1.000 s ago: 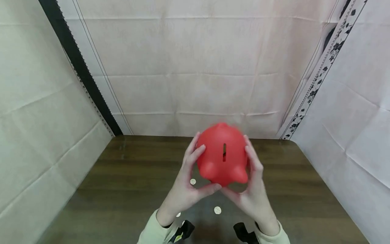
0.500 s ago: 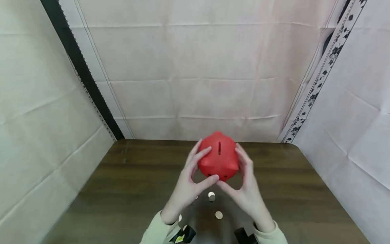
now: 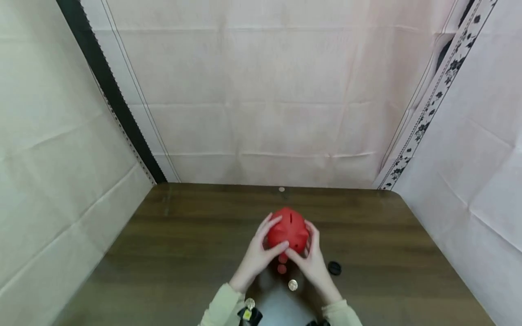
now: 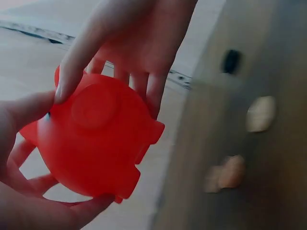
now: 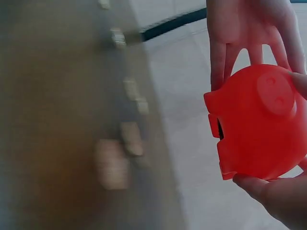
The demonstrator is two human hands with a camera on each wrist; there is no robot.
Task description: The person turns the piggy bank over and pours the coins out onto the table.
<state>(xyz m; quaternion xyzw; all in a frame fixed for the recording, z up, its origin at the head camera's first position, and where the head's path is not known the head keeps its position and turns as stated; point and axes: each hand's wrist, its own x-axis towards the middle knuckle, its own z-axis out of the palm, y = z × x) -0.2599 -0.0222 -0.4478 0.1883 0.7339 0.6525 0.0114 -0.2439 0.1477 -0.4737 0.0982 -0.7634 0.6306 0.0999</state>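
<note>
A red piggy bank (image 3: pixel 288 231) with a coin slot in its back is between my two hands above the table. My left hand (image 3: pixel 257 253) grips its left side, and my right hand (image 3: pixel 314 267) grips the right. Both thumbs meet at the near side, by the snout (image 4: pixel 93 106). In the right wrist view a dark opening shows between the stubby feet. Two reddish-looking coins (image 3: pixel 282 269) lie just below the bank in the head view. Another coin (image 3: pixel 292 285) lies nearer to me.
A black round cap (image 3: pixel 335 268) lies to the right of my right hand. One coin (image 3: pixel 282 189) is at the table's far edge, and another coin (image 3: pixel 250 303) shows beside my left sleeve. White cloth walls (image 3: pixel 261 113) surround the brown wooden table (image 3: pixel 183 253).
Both hands have lowered the piggy bank, drawing it closer to me. Coins beneath it have come into view, along with the black cap and a coin at the far edge.
</note>
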